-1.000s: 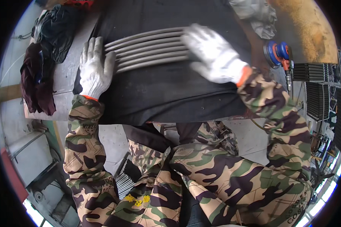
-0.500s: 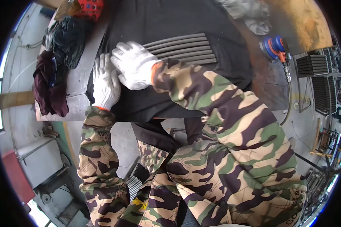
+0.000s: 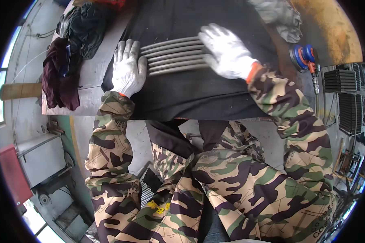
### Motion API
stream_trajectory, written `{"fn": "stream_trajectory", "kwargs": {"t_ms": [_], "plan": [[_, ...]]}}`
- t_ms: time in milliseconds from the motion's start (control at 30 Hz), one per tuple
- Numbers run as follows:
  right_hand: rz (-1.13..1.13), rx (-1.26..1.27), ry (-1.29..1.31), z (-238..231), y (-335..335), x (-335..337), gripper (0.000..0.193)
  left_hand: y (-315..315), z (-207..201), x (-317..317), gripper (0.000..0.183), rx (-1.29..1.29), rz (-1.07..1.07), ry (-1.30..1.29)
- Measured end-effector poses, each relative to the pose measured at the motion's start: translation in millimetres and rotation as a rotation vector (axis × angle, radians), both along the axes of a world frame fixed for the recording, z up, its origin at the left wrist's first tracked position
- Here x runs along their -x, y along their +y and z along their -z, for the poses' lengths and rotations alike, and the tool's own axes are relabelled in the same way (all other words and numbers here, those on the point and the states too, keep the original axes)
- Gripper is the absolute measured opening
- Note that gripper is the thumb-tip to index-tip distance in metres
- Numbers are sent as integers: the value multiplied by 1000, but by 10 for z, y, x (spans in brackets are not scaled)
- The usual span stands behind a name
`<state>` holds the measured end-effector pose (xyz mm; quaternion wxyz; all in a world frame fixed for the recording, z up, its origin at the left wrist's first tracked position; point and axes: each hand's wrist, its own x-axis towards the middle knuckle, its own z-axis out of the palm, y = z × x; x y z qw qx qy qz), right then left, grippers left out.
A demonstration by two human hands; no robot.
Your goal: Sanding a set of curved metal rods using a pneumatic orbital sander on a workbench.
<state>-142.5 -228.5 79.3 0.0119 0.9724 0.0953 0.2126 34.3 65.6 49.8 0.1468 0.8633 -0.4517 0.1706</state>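
Observation:
Several slim grey rods lie side by side in a row on a black cloth. At their left ends rests my left hand in a white knit glove, flat, with fingers stretched out and the thumb beside the rods. My right hand, gloved the same way, lies over the right ends. Its fingers are extended and the thumb stands apart; slight motion blur softens it. The rod tips under both hands are hidden.
A blue and orange air sander with a hose sits at the right. Dark rags and a maroon cloth lie on the left of the table. Grey cloth lies far right. Stacked dark bars stand beyond the right edge.
My right hand has moved from beside my left hand, at the rods' left ends, across to their right ends. The left hand has gone from beside the right one onto the left ends.

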Motion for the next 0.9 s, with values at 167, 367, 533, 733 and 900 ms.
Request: {"fn": "stream_trajectory", "kwargs": {"t_ms": [167, 367, 533, 733, 900], "plan": [[-70, -219, 346, -95, 960, -653, 53, 15, 174, 101, 58, -4, 73, 4], [-210, -374, 70, 252, 1230, -1022, 42, 388, 271, 75, 58, -31, 19, 43], [-50, -201, 312, 54, 515, -548, 48, 325, 278, 55, 58, -50, 5, 67], [48, -101, -8, 197, -604, 253, 42, 209, 267, 63, 51, 45, 1, 4], [278, 99, 107, -23, -1111, 980, 54, 147, 221, 75, 44, 106, -17, -94]]}}
